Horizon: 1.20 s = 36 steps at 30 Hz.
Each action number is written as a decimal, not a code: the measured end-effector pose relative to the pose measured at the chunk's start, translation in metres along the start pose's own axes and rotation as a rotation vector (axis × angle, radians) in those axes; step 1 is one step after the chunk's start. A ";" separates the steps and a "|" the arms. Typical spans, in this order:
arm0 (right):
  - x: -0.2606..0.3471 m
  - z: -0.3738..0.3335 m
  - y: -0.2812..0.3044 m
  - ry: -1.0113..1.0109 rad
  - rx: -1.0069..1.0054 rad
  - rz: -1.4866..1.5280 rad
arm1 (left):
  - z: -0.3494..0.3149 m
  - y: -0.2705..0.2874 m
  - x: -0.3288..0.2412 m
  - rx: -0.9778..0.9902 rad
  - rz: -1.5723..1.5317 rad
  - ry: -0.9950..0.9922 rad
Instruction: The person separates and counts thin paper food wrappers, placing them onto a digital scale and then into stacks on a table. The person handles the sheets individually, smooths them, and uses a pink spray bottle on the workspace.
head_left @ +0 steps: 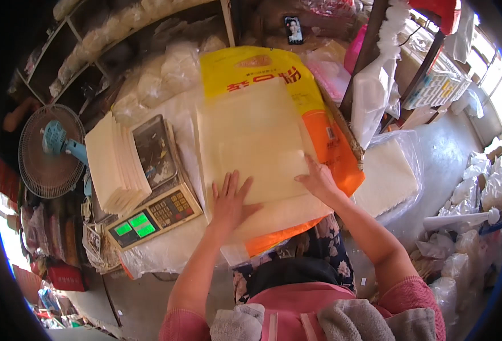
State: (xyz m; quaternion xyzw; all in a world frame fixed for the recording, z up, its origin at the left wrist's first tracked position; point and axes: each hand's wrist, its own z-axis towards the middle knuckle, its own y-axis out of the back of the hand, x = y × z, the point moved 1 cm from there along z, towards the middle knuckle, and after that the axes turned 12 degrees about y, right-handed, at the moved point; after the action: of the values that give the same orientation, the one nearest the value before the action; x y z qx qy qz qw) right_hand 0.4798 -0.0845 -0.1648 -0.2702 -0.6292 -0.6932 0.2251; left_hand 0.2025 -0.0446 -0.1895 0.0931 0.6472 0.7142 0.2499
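Note:
A stack of thin, cream-coloured sheets lies on the table in front of me, over a yellow and orange printed sack. My left hand rests on the sheets near their lower left side, palm down with the fingers spread. At the right edge of the stack is my right hand, its index finger stretched along the edge and its thumb apart on the sheet. Neither hand shows anything gripped. To the left, a folded pile of similar sheets sits on a digital scale with a lit green display.
A fan stands at far left. Bagged goods lie behind the scale. The printed sack reaches the table's right edge. Beyond it are a bagged sheet stack and a post. A phone stands at the back.

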 end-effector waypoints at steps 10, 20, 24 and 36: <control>0.014 -0.002 0.010 0.530 0.312 -0.448 | 0.017 0.004 0.010 0.057 -0.093 -0.041; -0.036 -0.023 0.033 0.754 0.296 -0.244 | 0.015 0.046 0.034 0.247 -0.249 -0.001; -0.048 -0.030 0.026 0.436 0.101 0.178 | 0.001 0.032 0.036 0.293 -0.930 0.439; -0.025 0.015 -0.007 -0.060 -0.321 0.019 | 0.061 -0.008 0.008 -0.162 -0.513 0.592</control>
State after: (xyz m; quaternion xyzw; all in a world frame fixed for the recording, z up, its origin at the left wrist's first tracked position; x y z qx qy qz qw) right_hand 0.4957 -0.0697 -0.1854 -0.3291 -0.5142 -0.7743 0.1665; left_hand 0.2249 0.0130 -0.1902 -0.3013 0.6351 0.6732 0.2295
